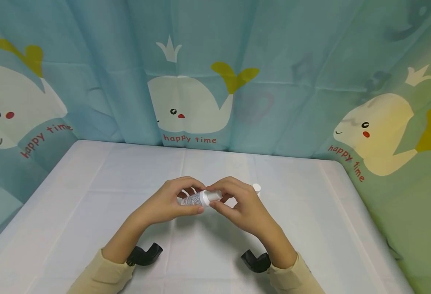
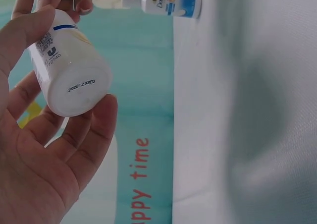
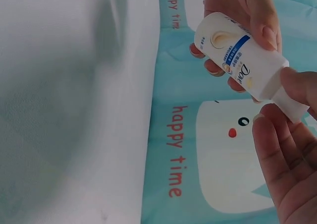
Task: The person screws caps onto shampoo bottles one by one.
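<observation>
A small white Dove bottle is held tilted over the table between both hands. My left hand grips its body, with fingers and thumb wrapped around the sides. In the left wrist view the bottle's round base faces the camera and carries a printed code. My right hand pinches the white bottle cap between thumb and fingertips. The right wrist view shows the front label with a blue band. Behind the right hand, a second Dove bottle stands on the table, mostly hidden in the head view.
A white cloth covers the table. Past its far edge hangs a blue-green curtain with whale prints. A black curved piece sits at the left wrist, and a similar black piece at the right wrist.
</observation>
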{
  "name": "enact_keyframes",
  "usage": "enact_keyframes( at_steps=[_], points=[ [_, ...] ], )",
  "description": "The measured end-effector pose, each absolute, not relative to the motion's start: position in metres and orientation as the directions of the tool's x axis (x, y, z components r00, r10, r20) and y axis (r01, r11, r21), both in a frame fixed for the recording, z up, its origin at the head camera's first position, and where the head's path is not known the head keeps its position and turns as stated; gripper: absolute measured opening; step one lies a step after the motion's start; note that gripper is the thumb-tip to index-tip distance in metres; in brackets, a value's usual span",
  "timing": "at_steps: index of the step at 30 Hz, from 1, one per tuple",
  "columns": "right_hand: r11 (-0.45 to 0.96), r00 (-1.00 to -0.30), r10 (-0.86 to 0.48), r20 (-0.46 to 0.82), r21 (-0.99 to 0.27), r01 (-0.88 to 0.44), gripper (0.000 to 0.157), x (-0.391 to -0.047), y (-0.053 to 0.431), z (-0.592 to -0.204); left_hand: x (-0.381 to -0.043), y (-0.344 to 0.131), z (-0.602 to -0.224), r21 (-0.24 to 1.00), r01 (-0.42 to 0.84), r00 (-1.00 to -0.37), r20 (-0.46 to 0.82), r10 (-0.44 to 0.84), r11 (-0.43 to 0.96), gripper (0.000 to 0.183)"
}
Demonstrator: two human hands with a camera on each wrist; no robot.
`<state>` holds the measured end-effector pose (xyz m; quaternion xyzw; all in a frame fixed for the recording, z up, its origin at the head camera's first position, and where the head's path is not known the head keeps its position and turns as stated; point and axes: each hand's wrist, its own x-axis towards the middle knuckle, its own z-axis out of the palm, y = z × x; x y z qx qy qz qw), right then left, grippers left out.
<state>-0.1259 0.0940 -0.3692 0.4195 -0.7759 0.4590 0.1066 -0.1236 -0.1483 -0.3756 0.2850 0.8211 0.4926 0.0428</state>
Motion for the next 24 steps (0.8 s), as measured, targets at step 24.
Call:
enact_keyframes(
  at_steps=[24],
  points=[
    [0.222,-0.600,-0.570,0.561,-0.598,-0.770,0.026,-0.1269,0.0961,-0.3680,-0.1236,-0.1465,-0.3738,0.816,0.455,-0.828,0.239,0.507,0.358,0.035]
  ],
)
